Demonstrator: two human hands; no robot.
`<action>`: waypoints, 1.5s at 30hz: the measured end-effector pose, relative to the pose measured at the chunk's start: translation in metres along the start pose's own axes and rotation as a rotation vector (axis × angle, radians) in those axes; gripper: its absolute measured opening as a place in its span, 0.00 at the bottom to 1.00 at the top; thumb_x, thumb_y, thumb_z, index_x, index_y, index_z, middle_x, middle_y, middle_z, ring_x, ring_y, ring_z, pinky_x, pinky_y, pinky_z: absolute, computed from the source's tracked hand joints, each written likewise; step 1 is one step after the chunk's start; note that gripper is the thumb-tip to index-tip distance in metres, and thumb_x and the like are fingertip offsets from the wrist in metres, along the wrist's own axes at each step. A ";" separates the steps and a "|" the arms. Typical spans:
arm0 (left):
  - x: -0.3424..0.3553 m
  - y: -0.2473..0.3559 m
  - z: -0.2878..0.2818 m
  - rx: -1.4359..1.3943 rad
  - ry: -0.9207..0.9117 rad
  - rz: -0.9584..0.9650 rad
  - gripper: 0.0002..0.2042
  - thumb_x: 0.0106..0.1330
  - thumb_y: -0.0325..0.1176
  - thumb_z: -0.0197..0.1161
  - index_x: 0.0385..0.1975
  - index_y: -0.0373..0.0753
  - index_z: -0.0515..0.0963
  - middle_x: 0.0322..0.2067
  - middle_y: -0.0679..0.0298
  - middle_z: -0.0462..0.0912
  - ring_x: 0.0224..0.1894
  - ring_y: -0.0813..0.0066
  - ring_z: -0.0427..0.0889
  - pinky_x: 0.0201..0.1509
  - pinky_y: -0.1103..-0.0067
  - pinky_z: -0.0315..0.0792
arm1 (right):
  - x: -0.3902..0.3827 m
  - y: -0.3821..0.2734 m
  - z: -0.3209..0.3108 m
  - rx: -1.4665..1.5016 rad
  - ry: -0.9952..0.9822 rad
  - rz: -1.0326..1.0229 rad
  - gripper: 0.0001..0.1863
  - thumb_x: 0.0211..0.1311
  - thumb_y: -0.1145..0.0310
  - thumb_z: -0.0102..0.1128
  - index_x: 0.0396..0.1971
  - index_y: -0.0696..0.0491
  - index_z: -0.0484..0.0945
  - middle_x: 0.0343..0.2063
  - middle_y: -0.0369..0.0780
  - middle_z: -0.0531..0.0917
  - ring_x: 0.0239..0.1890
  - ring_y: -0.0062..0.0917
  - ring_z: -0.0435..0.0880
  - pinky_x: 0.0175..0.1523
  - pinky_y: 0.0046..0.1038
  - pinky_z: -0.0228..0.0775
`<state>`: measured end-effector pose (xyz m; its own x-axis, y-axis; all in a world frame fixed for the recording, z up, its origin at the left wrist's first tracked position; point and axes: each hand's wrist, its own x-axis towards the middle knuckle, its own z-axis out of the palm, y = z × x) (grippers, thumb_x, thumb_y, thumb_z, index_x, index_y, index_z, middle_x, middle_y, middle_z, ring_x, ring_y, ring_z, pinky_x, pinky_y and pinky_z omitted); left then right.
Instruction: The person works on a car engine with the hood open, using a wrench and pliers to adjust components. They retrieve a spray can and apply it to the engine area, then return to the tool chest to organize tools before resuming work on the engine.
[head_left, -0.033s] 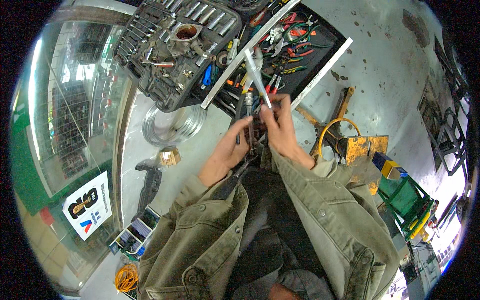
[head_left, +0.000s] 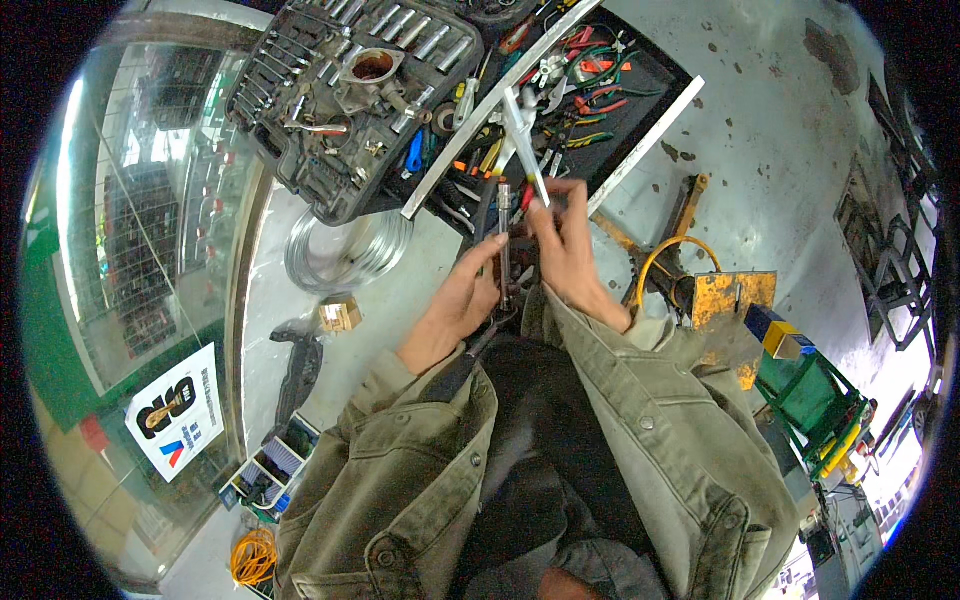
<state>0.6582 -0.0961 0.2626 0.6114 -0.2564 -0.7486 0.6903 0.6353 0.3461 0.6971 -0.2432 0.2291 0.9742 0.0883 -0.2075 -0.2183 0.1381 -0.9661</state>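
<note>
My left hand [head_left: 460,297] is closed around a slim metal rod [head_left: 504,235] with a socket-like end, which stands nearly upright in the picture. To its right, my right hand [head_left: 570,245] pinches the lower end of a long flat silver tool [head_left: 527,150]. That tool slants up and left over an open drawer; its exact kind is hard to make out. Dark parts behind and below the hands are partly hidden by my fingers. Pliers [head_left: 600,100] with coloured handles lie in the drawer [head_left: 645,140] beyond my hands.
A socket case [head_left: 330,185] with a metal flanged part [head_left: 372,80] on it is at the far left. Coiled wire [head_left: 350,255], a small box [head_left: 340,313] and a yellow-orange metal stand [head_left: 735,305] are on the floor. A glass cabinet [head_left: 140,200] lines the left.
The silver tool and my right hand's fingers have shifted slightly to the right. The rod in my left hand has moved a little right and up.
</note>
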 end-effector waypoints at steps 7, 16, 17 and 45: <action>0.005 0.002 -0.015 0.094 0.055 -0.015 0.15 0.72 0.42 0.58 0.49 0.38 0.74 0.35 0.62 0.77 0.31 0.76 0.70 0.37 0.79 0.67 | 0.078 0.077 -0.046 -0.203 0.101 -0.137 0.11 0.78 0.67 0.46 0.49 0.58 0.61 0.25 0.35 0.72 0.27 0.18 0.70 0.32 0.24 0.65; 0.002 0.011 -0.017 0.161 -0.027 0.000 0.07 0.77 0.34 0.50 0.44 0.38 0.71 0.27 0.67 0.68 0.29 0.76 0.67 0.35 0.78 0.65 | 0.043 0.095 -0.057 -0.710 0.310 -0.264 0.12 0.76 0.66 0.46 0.43 0.62 0.67 0.36 0.54 0.73 0.41 0.45 0.72 0.47 0.44 0.64; 0.002 0.014 -0.017 0.184 -0.031 -0.007 0.07 0.77 0.34 0.49 0.44 0.39 0.71 0.26 0.68 0.67 0.28 0.77 0.65 0.35 0.79 0.64 | 0.037 0.090 -0.057 -0.653 0.327 -0.175 0.13 0.77 0.65 0.44 0.43 0.62 0.67 0.34 0.51 0.72 0.39 0.40 0.73 0.45 0.42 0.65; -0.039 0.072 -0.057 -0.106 -0.025 0.329 0.08 0.79 0.35 0.49 0.40 0.38 0.71 0.23 0.71 0.60 0.24 0.81 0.57 0.29 0.80 0.55 | 0.085 0.155 -0.013 -0.335 0.493 0.283 0.28 0.76 0.52 0.45 0.50 0.68 0.71 0.50 0.57 0.78 0.52 0.48 0.76 0.59 0.41 0.64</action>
<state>0.6622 0.0012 0.2846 0.8048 -0.0416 -0.5921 0.4109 0.7589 0.5052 0.7465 -0.2269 0.0598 0.8107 -0.3973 -0.4300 -0.5182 -0.1452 -0.8429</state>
